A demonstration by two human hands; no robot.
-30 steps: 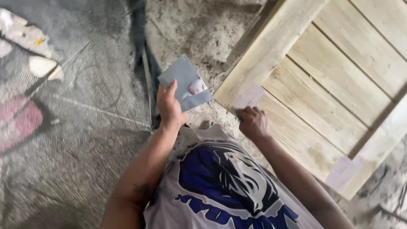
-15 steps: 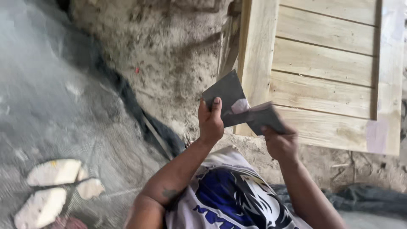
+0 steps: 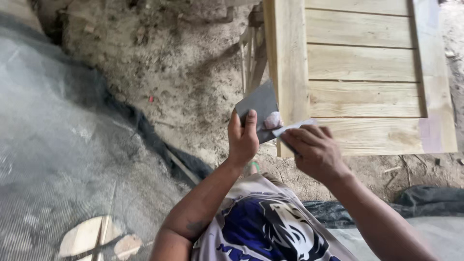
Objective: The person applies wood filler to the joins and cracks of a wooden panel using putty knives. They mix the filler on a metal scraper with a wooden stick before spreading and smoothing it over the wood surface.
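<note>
My left hand (image 3: 243,137) holds up a flat grey plate (image 3: 258,105) with a pinkish-white lump of filler (image 3: 273,120) on it. My right hand (image 3: 314,151) grips a small flat scraper blade (image 3: 292,127) whose edge touches the plate right beside the lump. Both hands are in front of the near corner of a pale slatted wooden panel (image 3: 360,63). A pale purple patch of filler (image 3: 429,133) shows on the panel's lower right frame.
Sandy, lumpy ground (image 3: 193,72) lies left of the panel. A grey mesh sheet (image 3: 53,145) covers the left side, with whitish wood pieces (image 3: 87,237) at the bottom. Dark plastic sheeting (image 3: 425,200) lies at the right, below the panel.
My right hand left the panel's corner and came up to the plate held by my left hand. The view swung, so the panel now sits squarer at the upper right.
</note>
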